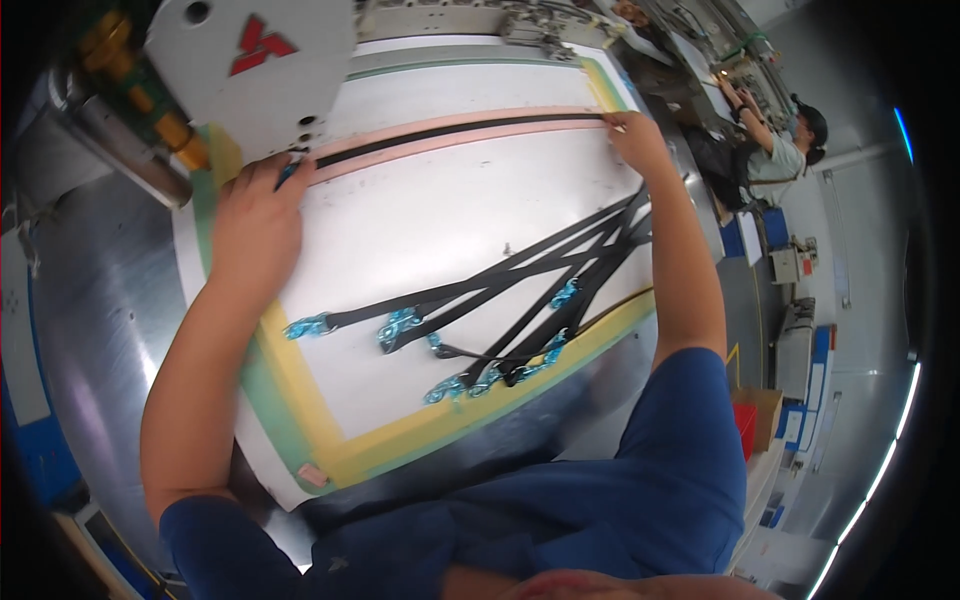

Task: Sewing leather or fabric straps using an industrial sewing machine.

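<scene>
A long black strap [450, 130] lies stretched nearly straight across the white work board [420, 220], along a pink strip [420, 148]. At its left end my left hand [262, 215] is closed on the strap, beside a small blue-wrapped piece mostly hidden by the fingers. My right hand [638, 143] pinches the strap's other end, near the board's far right corner. Between my arms lies a loose fan of several more black straps [480, 275]. Their left ends carry fittings wrapped in clear blue film [400, 325]; their right ends bunch together near my right forearm.
A white machine head [250, 70] with a red emblem stands over the far left, beside a metal cylinder [130, 145]. Yellow and green tape [400, 445] borders the board. Machine parts [540, 30] line the back. A co-worker [780, 140] sits at the far right.
</scene>
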Available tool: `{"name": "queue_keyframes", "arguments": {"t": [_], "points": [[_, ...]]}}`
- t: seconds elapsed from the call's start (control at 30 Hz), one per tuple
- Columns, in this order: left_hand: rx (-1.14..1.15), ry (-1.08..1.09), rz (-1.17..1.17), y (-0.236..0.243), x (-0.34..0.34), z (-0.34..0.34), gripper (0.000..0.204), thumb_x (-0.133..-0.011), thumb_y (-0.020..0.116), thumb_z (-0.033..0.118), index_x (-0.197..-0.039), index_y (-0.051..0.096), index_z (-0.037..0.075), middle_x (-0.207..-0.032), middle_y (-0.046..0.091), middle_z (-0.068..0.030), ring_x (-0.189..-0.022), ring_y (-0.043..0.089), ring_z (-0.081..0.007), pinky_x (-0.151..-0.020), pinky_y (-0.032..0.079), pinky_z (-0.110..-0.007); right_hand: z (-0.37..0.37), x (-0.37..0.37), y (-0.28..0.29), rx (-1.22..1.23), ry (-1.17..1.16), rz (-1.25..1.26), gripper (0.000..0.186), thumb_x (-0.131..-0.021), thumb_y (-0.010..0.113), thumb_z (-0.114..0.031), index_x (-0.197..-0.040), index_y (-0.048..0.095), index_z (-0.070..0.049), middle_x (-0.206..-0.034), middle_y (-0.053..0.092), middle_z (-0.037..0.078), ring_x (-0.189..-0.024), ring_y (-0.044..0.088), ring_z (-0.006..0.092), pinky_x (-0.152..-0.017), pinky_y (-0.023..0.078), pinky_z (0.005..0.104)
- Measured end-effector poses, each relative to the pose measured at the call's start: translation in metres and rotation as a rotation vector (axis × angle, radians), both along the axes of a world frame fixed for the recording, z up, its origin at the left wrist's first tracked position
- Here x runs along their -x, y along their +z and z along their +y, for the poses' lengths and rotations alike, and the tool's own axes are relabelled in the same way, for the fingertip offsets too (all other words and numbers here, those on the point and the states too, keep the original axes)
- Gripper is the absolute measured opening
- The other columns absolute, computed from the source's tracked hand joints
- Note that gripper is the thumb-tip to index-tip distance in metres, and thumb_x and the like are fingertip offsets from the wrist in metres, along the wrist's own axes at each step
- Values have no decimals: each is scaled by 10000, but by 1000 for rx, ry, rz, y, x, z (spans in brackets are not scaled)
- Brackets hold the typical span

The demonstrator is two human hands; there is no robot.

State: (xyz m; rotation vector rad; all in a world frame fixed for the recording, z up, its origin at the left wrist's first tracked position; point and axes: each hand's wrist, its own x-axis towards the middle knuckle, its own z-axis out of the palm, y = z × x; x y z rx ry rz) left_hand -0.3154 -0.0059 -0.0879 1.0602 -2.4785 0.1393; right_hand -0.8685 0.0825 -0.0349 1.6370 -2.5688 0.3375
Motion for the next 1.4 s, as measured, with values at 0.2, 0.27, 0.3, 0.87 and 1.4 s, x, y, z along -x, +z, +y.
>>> {"name": "queue_keyframes", "arguments": {"t": [0.2, 0.27, 0.3, 0.87, 1.4], "points": [[-315, -136, 219, 13, 0, -8, 459, -907, 593, -5, -1356, 675, 42, -1392, 638, -195, -1208, 620, -408, -1062, 491, -451, -14, -19, 31, -294, -42, 159, 258, -943, 627, -227, -1065, 789, -67, -1080, 755, 215, -994, 715, 428, -908, 553, 495], [-317, -168, 251, 14, 1, -13, 451, -911, 596, -7, -1353, 672, 30, -1386, 644, -198, -1197, 629, -407, -1051, 500, -442, -28, -50, 40, -395, -24, 225, 261, -946, 645, -245, -1061, 787, -58, -1080, 754, 214, -995, 716, 418, -915, 556, 489], [-330, -206, 292, 12, -1, -12, 442, -914, 600, -9, -1350, 670, 18, -1380, 649, -201, -1185, 638, -406, -1039, 510, -433, -36, -88, 38, -288, 109, 166, 267, -948, 663, -239, -1069, 780, -32, -1065, 754, 221, -1003, 716, 413, -910, 554, 475], [-152, -61, 120, 24, -1, 7, 544, -856, 767, 314, -1326, 688, 52, -1268, 685, -156, -1152, 645, -350, -1035, 489, -449, -47, -318, -1, 11, 837, -81, 240, -859, 699, -110, -1094, 739, -84, -1103, 659, 92, -984, 706, 321, -851, 580, 444], [-190, -67, 78, 24, -1, 2, 538, -866, 780, 329, -1295, 710, 11, -1279, 676, -174, -1181, 638, -358, -1031, 503, -433, -50, -319, -4, -17, 800, -53, 250, -904, 690, -137, -1140, 763, -103, -1090, 659, 121, -995, 710, 332, -837, 587, 454]]}}
